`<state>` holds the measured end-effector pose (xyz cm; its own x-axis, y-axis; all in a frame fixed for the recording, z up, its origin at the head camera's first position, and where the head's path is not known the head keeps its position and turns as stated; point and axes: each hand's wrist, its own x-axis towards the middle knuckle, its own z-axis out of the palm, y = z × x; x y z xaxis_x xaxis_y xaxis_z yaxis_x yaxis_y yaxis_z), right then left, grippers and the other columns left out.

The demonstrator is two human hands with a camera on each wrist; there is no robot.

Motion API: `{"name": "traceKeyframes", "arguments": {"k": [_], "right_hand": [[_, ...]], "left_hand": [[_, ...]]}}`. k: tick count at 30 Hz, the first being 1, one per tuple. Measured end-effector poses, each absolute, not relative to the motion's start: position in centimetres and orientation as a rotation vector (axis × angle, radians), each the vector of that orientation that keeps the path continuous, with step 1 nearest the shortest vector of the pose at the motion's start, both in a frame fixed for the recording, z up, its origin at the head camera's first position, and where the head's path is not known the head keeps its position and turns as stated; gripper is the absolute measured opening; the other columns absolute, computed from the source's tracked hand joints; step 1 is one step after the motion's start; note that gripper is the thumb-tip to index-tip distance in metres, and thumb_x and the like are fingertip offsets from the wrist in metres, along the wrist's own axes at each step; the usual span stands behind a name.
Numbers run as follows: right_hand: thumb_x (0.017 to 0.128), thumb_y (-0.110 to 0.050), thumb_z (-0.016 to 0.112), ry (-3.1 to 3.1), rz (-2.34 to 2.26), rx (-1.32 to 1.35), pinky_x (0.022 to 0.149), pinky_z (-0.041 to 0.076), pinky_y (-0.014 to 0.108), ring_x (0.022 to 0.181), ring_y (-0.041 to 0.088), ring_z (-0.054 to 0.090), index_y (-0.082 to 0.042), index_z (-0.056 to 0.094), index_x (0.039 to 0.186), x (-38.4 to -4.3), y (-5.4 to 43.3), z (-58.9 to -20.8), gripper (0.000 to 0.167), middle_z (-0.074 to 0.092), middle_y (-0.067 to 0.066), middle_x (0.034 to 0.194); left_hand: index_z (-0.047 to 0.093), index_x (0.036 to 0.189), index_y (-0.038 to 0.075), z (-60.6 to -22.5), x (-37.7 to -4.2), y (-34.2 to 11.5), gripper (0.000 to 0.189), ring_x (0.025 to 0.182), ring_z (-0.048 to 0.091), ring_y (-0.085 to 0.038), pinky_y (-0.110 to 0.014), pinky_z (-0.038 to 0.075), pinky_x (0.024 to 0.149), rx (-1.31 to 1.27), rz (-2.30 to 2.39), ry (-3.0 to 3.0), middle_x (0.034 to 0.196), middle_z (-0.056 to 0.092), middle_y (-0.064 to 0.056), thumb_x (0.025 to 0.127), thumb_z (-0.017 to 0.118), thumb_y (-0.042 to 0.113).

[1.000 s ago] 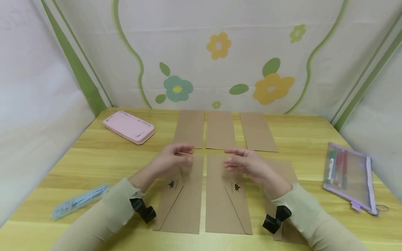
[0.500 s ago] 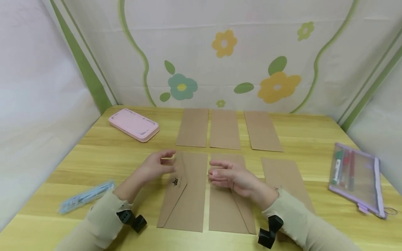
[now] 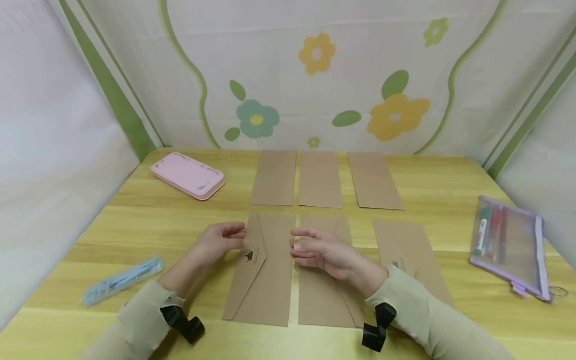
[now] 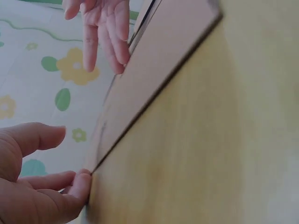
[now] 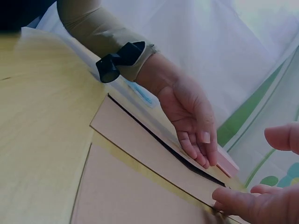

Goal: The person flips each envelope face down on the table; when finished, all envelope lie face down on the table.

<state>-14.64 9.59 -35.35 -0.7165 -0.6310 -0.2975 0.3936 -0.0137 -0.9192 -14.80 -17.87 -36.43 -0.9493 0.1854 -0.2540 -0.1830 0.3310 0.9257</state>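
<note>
Several brown paper envelopes lie in two rows on the table. At the front left one, an envelope (image 3: 270,280) with its triangular flap and a small crown print facing up, both hands are at the sides. My left hand (image 3: 219,239) has its fingertips right at that envelope's left edge, thumb apart from the fingers, as the left wrist view also shows. My right hand (image 3: 328,252), fingers fairly straight, reaches over the front middle envelope (image 3: 315,295) with its fingertips near the first envelope's right edge. Neither hand has anything between thumb and fingers.
A third front envelope (image 3: 407,245) lies beside the right sleeve, and three plain envelopes (image 3: 319,180) form the back row. A pink case (image 3: 189,175) sits back left, a blue packet (image 3: 123,281) front left, and a mesh zip pouch (image 3: 517,245) with pens at right.
Both hands have moved left and toward me: the left from over the front left envelope to its outer edge, the right across the middle envelope. The envelopes lie in the same arrangement.
</note>
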Motion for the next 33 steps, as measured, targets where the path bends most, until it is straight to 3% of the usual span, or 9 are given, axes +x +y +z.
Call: {"name": "traceKeyframes", "arguments": {"k": [7,12,15,19,33], "right_hand": [[0.087,-0.008,0.056,1.572,-1.825,-0.229,0.100,0.041,0.038,0.119,0.027,0.048,0.008,0.025,0.140,-14.6,8.9,-35.6,0.064,0.030,0.027,0.143],[0.086,-0.007,0.055,1.583,-1.844,-0.250,0.104,0.037,0.041,0.131,0.034,0.035,0.011,0.024,0.140,-14.7,8.3,-35.9,0.065,0.026,0.027,0.146],[0.085,-0.007,0.056,1.590,-1.852,-0.255,0.105,0.035,0.042,0.134,0.036,0.029,0.012,0.025,0.139,-14.7,7.8,-36.0,0.065,0.025,0.026,0.147],[0.084,-0.006,0.055,1.598,-1.865,-0.243,0.104,0.036,0.042,0.133,0.037,0.029,0.013,0.026,0.138,-14.6,7.1,-36.1,0.064,0.026,0.027,0.146],[0.084,-0.004,0.056,1.686,-1.939,-0.233,0.107,0.030,0.044,0.132,0.040,0.031,0.013,0.030,0.136,-14.2,3.2,-36.5,0.060,0.027,0.030,0.144]], "left_hand": [[0.037,0.132,-0.015,-36.6,-14.4,-18.0,0.050,0.107,0.055,-0.012,-0.014,0.046,0.085,-0.107,1.948,2.105,0.130,0.046,-0.030,0.088,0.055,0.000],[0.038,0.131,-0.016,-36.6,-14.3,-18.2,0.048,0.093,0.057,-0.002,-0.014,0.048,0.082,-0.146,2.051,2.076,0.113,0.059,-0.016,0.087,0.054,-0.005],[0.037,0.131,-0.017,-36.4,-14.4,-18.3,0.049,0.088,0.057,-0.001,-0.014,0.049,0.078,-0.152,2.101,2.050,0.098,0.062,0.001,0.086,0.054,-0.007],[0.035,0.132,-0.017,-36.1,-14.6,-18.7,0.050,0.085,0.059,0.000,-0.014,0.049,0.077,-0.134,2.158,1.998,0.089,0.063,0.009,0.086,0.052,-0.009],[0.041,0.130,-0.013,-33.2,-14.8,-18.9,0.046,0.090,0.054,-0.006,-0.017,0.049,0.078,-0.008,2.156,2.076,0.096,0.057,0.004,0.088,0.056,0.000]]}}
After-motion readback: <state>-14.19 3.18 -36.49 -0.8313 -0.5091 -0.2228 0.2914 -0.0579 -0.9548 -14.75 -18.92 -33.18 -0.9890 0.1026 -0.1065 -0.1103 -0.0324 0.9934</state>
